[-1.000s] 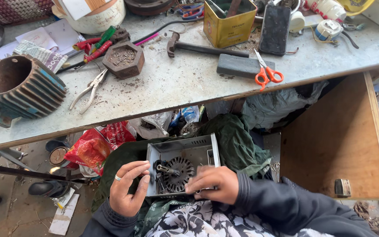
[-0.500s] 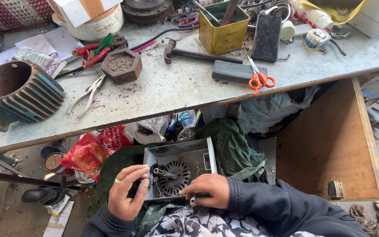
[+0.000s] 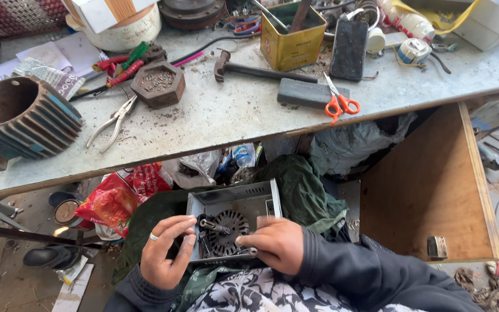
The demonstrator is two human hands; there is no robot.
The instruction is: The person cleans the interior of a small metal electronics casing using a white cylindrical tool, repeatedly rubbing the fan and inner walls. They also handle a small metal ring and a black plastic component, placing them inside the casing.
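On my lap rests a grey open metal case [image 3: 244,198] with a dark round finned part [image 3: 226,230] inside. My left hand [image 3: 166,251], a ring on one finger, grips the case's left edge with fingers curled over it. My right hand [image 3: 276,244] lies on the case's lower right corner and holds a thin metal tool [image 3: 251,251] whose tip points at the round part. A dark sleeve covers my right arm.
Ahead runs a grey workbench [image 3: 220,115] bearing a ribbed metal cylinder [image 3: 21,118], pliers [image 3: 114,118], a hexagonal block [image 3: 158,84], a hammer [image 3: 255,69], orange-handled scissors [image 3: 339,101], a yellow tin [image 3: 293,37] and a phone [image 3: 349,49]. A wooden panel [image 3: 428,185] stands right, a red bag [image 3: 119,196] below.
The view has shifted slightly downward. My right hand has slid a little left along the case's lower edge; my left hand keeps its grip on the case.
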